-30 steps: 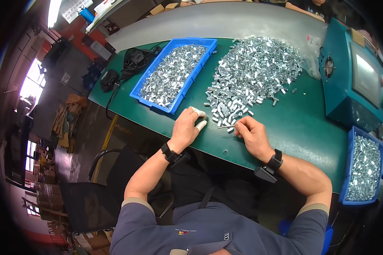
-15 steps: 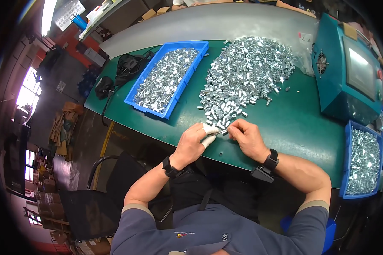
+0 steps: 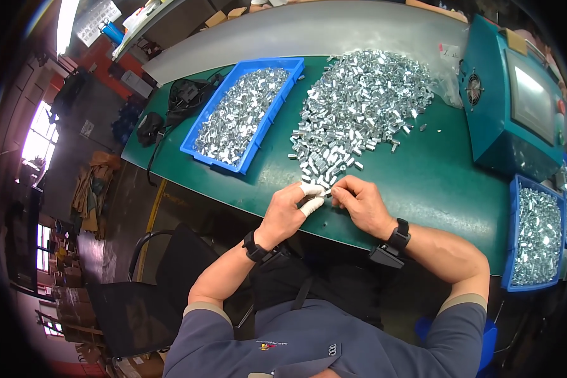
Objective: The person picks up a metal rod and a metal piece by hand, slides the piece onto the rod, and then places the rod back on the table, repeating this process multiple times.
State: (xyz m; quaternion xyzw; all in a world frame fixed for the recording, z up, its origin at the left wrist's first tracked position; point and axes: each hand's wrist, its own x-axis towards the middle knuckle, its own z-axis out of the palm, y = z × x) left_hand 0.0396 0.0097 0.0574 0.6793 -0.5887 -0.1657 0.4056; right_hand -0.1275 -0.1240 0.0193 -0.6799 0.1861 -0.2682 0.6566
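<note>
My left hand (image 3: pixel 283 211), with white coverings on its thumb and a finger, is closed in a pinch at the table's near edge. Between its fingertips is a small silver metal sleeve (image 3: pixel 327 193), partly hidden. From the other side my right hand (image 3: pixel 366 206) meets it, thumb and finger pinched at the same piece. Just beyond the fingertips, a large heap of short silver metal sleeves (image 3: pixel 365 101) spreads over the green table (image 3: pixel 416 189). Its narrow near end almost touches my hands.
Left of the heap, a blue tray (image 3: pixel 251 151) holds many such pieces, beside a black bag (image 3: pixel 186 94). A teal machine with a screen (image 3: pixel 485 120) stands at the right, and another filled blue tray (image 3: pixel 512 252) sits below it. A grey panel (image 3: pixel 246 39) borders the far side.
Both hands stay together at the metal sleeve, with slight finger movement. The sleeve is now more covered by the fingers. The whole view has shifted slightly.
</note>
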